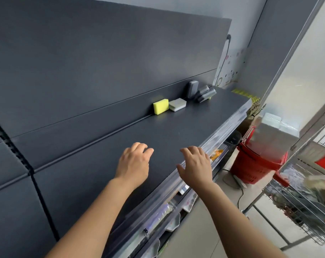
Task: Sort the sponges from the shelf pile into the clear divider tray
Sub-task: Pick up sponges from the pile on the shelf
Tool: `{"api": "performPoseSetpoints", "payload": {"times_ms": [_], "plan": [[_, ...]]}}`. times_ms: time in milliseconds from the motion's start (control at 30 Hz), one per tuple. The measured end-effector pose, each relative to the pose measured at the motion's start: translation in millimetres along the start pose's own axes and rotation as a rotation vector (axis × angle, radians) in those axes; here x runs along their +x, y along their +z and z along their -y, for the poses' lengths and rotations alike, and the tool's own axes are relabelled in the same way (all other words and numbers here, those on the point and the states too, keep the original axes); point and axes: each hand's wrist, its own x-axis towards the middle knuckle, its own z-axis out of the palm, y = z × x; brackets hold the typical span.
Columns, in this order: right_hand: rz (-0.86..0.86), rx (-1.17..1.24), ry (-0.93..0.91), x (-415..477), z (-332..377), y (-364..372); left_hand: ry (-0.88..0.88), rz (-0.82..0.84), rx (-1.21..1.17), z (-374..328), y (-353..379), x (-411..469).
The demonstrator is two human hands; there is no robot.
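Foam like the yellow sponge (160,106) is judged light and squashy, best pinched across its long sides. Left grip (134,161) and right grip (195,164) are held loosely spread, empty.

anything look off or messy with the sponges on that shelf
Yes: the dark grey sponges at the far end of the shelf lie in a jumbled heap, one standing on end against the back panel. The yellow sponge and pale sponge sit side by side.
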Motion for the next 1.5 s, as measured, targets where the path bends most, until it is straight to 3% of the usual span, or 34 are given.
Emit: {"api": "performPoseSetpoints", "payload": {"times_ms": [267,667,1067,1300,1500], "plan": [[0.022,0.019,-0.009,80,-56,13,-0.035,0.041,0.007,-16,38,91],[0.071,0.033,-0.151,188,-158,28,-0.272,0.074,0.004,-61,87,216],[0.087,0.031,-0.161,287,-204,65,-0.476,0.204,0.134,-22,139,320],[0.104,0.036,-0.143,343,-228,81,-0.561,0.058,0.271,-5,159,350],[0.111,0.063,-0.018,386,-267,92,-0.68,0.013,0.205,-8,142,369]]}}
